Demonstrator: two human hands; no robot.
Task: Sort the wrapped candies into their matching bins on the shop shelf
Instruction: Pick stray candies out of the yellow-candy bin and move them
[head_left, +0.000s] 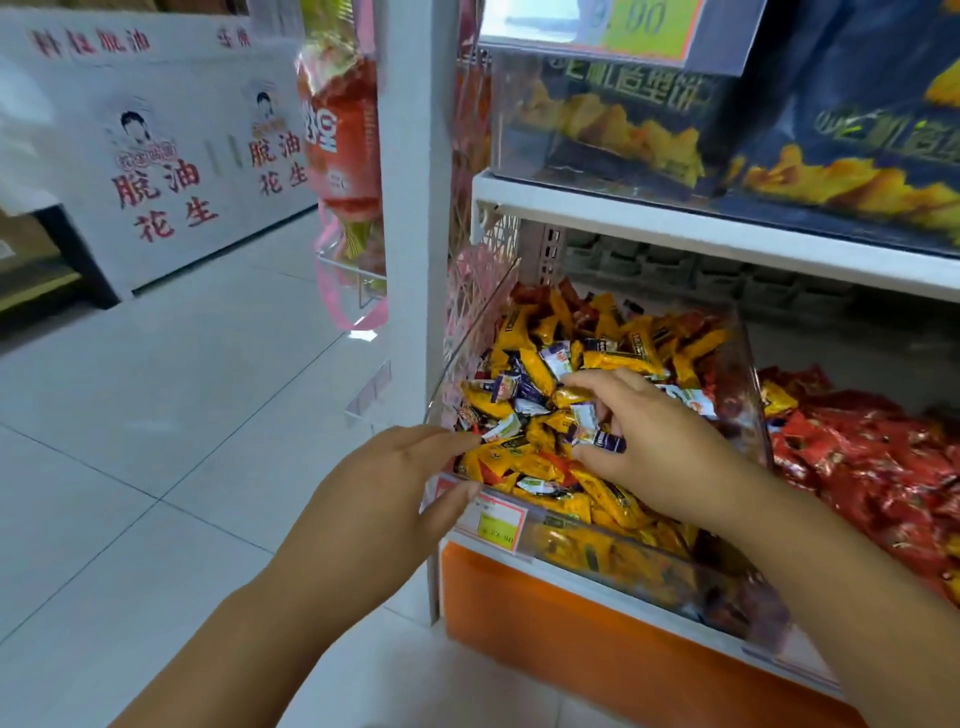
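Observation:
A clear plastic bin (748, 374) on the lower shelf holds a heap of yellow wrapped candies (613, 499) mixed with white-and-purple ones (511, 387). My right hand (654, 447) is inside the bin, its fingers curled round a few white-and-purple candies (597, 434). My left hand (395, 483) grips the bin's front left corner, fingers over the rim and thumb on the front wall. To the right lies a bin of red wrapped candies (872, 457).
A yellow price tag (496, 522) hangs on the bin's front. Above is a white shelf (675, 218) with dark snack boxes (623, 119). A white post (410, 208) stands left of the bins, with hanging orange snack bags (340, 150) beside it. White tiled floor (156, 415) spreads left.

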